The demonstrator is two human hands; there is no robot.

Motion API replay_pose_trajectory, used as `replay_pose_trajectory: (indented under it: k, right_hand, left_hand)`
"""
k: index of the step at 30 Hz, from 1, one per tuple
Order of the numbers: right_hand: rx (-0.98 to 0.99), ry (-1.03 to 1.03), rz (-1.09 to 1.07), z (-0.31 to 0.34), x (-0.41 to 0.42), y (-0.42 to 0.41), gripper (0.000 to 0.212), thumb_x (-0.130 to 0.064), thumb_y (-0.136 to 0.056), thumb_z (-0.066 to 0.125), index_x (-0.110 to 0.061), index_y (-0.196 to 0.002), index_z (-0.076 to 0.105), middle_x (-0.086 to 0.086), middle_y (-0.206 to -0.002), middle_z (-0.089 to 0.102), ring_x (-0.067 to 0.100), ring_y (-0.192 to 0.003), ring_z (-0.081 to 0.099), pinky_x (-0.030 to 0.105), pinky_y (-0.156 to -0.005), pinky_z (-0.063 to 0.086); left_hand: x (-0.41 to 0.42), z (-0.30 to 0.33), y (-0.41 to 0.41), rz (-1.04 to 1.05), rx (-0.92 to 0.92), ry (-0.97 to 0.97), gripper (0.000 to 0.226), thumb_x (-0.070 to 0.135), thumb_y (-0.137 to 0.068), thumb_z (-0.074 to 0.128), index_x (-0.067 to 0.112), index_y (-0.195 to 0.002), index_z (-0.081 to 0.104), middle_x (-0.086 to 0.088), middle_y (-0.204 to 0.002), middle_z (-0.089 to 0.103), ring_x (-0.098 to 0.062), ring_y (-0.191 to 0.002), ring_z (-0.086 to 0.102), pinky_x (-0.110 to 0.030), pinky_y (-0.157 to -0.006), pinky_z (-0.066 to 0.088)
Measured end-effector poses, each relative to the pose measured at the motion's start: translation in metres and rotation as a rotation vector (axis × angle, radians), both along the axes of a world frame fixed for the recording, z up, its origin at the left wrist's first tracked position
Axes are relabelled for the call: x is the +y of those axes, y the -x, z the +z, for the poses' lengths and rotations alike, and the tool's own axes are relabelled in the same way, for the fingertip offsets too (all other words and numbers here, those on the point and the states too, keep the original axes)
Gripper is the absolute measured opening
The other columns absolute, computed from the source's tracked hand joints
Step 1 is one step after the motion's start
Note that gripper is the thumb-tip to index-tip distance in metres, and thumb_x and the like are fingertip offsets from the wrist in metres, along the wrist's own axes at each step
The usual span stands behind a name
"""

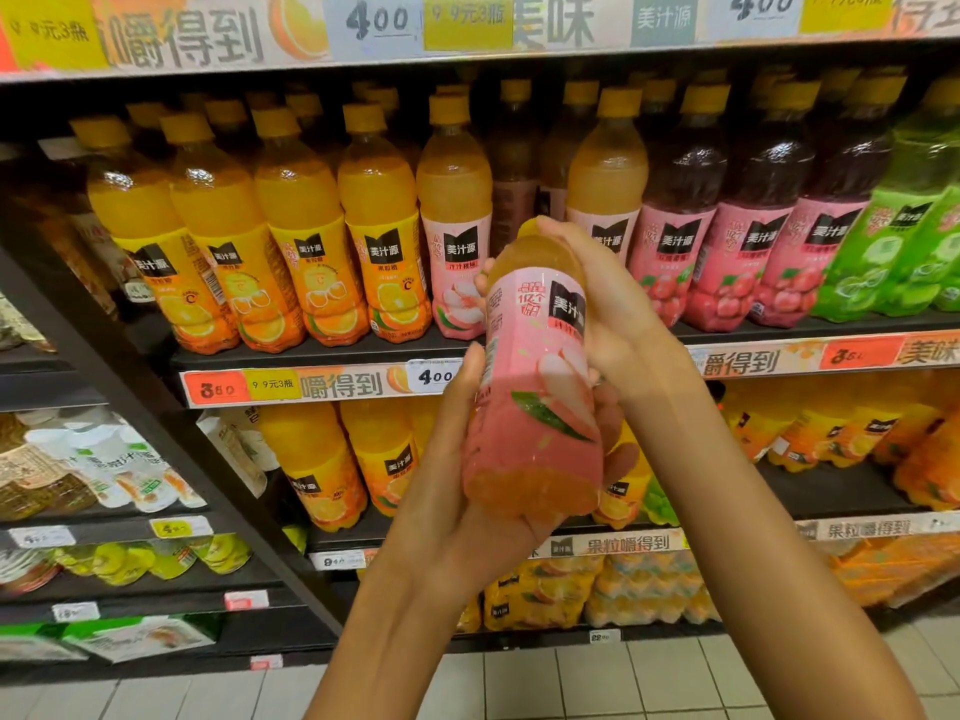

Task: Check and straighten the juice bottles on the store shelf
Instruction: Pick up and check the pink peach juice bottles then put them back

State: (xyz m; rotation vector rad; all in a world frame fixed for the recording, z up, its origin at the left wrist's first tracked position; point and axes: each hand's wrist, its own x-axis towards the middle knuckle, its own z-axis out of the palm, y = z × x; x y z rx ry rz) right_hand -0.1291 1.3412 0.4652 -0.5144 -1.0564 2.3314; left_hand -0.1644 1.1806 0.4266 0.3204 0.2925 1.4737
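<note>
I hold a peach juice bottle (pixel 535 371) with a pink label in front of the shelf, tilted with its cap away from me. My left hand (pixel 467 491) cups its base from below and the left. My right hand (pixel 608 304) wraps its neck and upper label, hiding the cap. Behind it a row of upright juice bottles stands on the middle shelf (pixel 332 356): orange bottles (pixel 306 236) at left, two pink peach bottles (pixel 457 231), red-label bottles (pixel 727 236), green-label bottles (pixel 904 236) at right. A gap shows in the front row between the two peach bottles.
A price strip (pixel 322 384) runs along the shelf edge. Below are more orange bottles (pixel 322 470) and multipacks (pixel 644 589). A dark upright (pixel 156 407) divides off the left bay with packaged goods (pixel 93 475). Tiled floor (pixel 571 678) lies underneath.
</note>
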Motion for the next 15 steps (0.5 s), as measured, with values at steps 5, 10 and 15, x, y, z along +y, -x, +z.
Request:
replay_pose_trajectory:
  k: [5, 10, 15]
  right_hand:
    - [-0.133, 0.065, -0.013, 0.0, -0.004, 0.002, 0.028, -0.029, -0.097, 0.047, -0.003, -0.103, 0.054, 0.014, -0.082, 0.056, 0.024, -0.072, 0.056, 0.034, -0.068, 0.049]
    - [-0.171, 0.09, -0.013, -0.008, -0.004, 0.001, 0.026, -0.028, -0.098, 0.047, -0.005, -0.091, 0.056, 0.015, -0.079, 0.057, 0.025, -0.072, 0.056, 0.036, -0.072, 0.048]
    - [-0.053, 0.048, -0.007, -0.005, -0.002, 0.002, 0.028, -0.03, -0.095, 0.051, -0.003, -0.1, 0.056, 0.018, -0.092, 0.061, 0.027, -0.074, 0.063, 0.037, -0.076, 0.055]
  left_hand:
    - [-0.003, 0.004, -0.004, -0.005, 0.048, 0.037, 0.062, 0.027, -0.067, 0.083, -0.011, -0.112, 0.062, -0.025, -0.103, 0.065, -0.036, -0.094, 0.067, -0.048, -0.092, 0.052]
    - [-0.002, 0.004, -0.006, 0.049, 0.035, 0.074, 0.074, 0.021, -0.057, 0.089, -0.006, -0.12, 0.06, -0.026, -0.102, 0.063, -0.037, -0.087, 0.067, -0.046, -0.074, 0.057]
    - [0.001, -0.005, -0.003, 0.026, 0.092, 0.038, 0.08, 0.021, -0.058, 0.089, -0.008, -0.124, 0.055, -0.026, -0.102, 0.064, -0.036, -0.089, 0.067, -0.043, -0.077, 0.057]
